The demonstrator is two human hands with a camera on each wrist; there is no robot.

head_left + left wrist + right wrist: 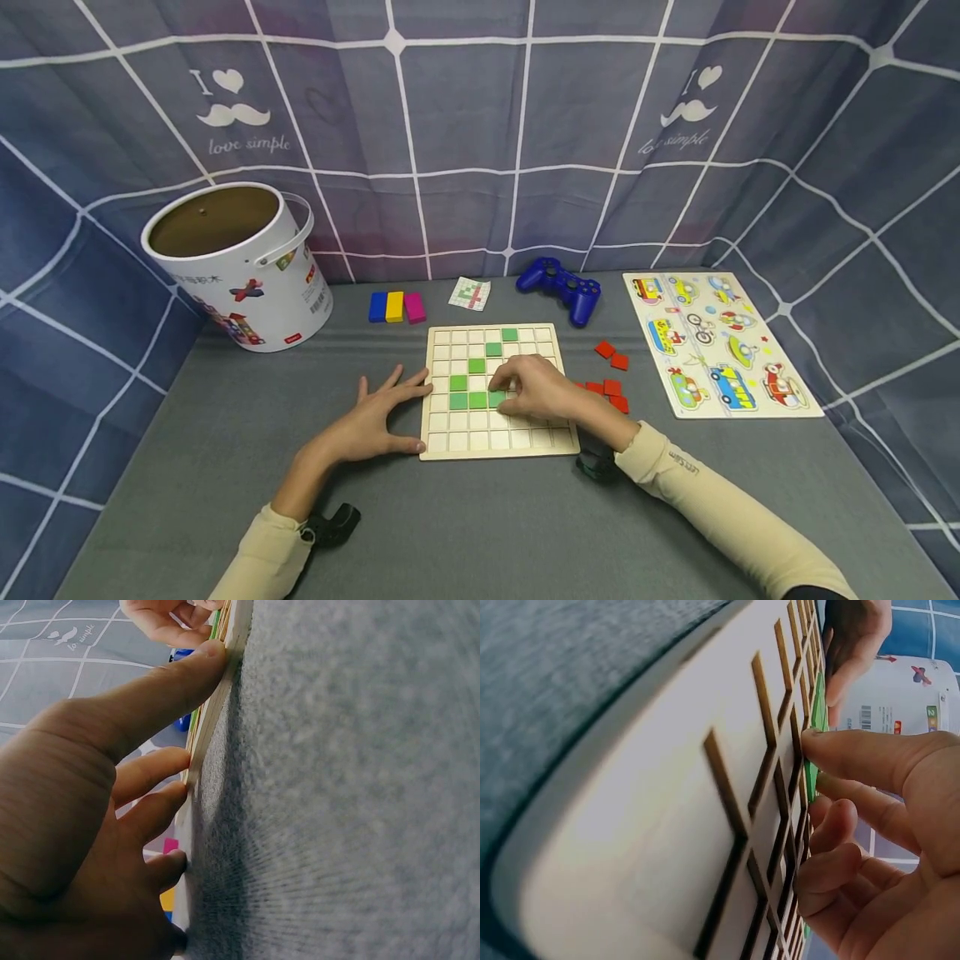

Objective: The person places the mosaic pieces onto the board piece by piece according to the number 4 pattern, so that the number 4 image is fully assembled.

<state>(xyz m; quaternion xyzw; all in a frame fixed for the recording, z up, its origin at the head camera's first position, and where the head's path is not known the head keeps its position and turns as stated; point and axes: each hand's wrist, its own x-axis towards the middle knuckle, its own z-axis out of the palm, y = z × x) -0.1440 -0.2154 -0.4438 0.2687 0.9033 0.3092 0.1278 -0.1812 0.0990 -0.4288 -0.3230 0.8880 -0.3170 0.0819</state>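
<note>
A pale wooden grid board (498,444) lies flat on the table, with several green square tiles (477,366) set in its cells. My left hand (372,422) is spread at the board's left edge; its thumb and some fingertips touch the rim. Over the middle of the grid, my right hand (542,388) pinches a green tile (812,774) between thumb and index finger, low against the cells. Its other fingers are bent near the board's surface. Several loose red tiles (612,387) lie just right of the board, some partly hidden by the right hand.
Behind the board are a small pattern card (470,293), a blue game controller (558,289) and blue, yellow and magenta blocks (394,307). A white bucket (292,304) stands at back left. On the right lies a picture puzzle board (693,342). A grid-patterned curtain (465,125) borders the table.
</note>
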